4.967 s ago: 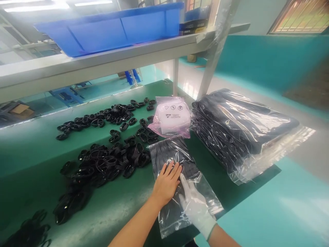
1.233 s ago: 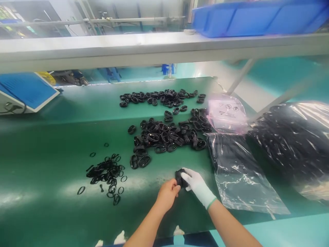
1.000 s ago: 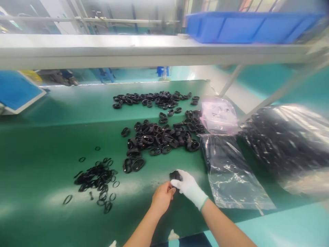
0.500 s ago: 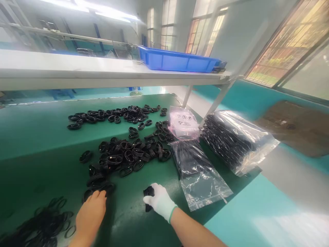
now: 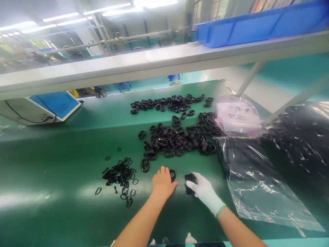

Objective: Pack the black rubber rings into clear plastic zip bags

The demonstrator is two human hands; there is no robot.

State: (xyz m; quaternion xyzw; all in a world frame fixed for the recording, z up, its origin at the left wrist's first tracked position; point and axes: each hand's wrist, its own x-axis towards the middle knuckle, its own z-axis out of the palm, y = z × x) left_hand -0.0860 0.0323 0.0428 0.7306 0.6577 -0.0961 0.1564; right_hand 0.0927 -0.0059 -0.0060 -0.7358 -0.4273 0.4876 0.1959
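My bare left hand (image 5: 163,183) lies low over a coiled black cable (image 5: 173,175), its fingers curled around the near side and the thumb pointing right. The far edge of that coil shows past the fingers. In a white glove, my right hand (image 5: 203,190) grips a small stack of coiled black cables (image 5: 190,184) just above or on the green table (image 5: 77,212); I cannot tell which. A heap of similar coiled cables (image 5: 177,140) lies beyond both hands. Left of my left hand is a loose pile of thin black rings (image 5: 120,175).
To the right lie a clear plastic bag (image 5: 267,192) with black contents, a pink printed bag (image 5: 238,115) and a larger filled bag (image 5: 303,133). A raised white shelf (image 5: 154,61) crosses the back, bearing a blue bin (image 5: 257,29). A blue-and-grey box (image 5: 56,106) stands at the far left.
The view has turned left. My left hand has come away from the heap with a coil, closer to my right hand, which keeps its grip on the stack.
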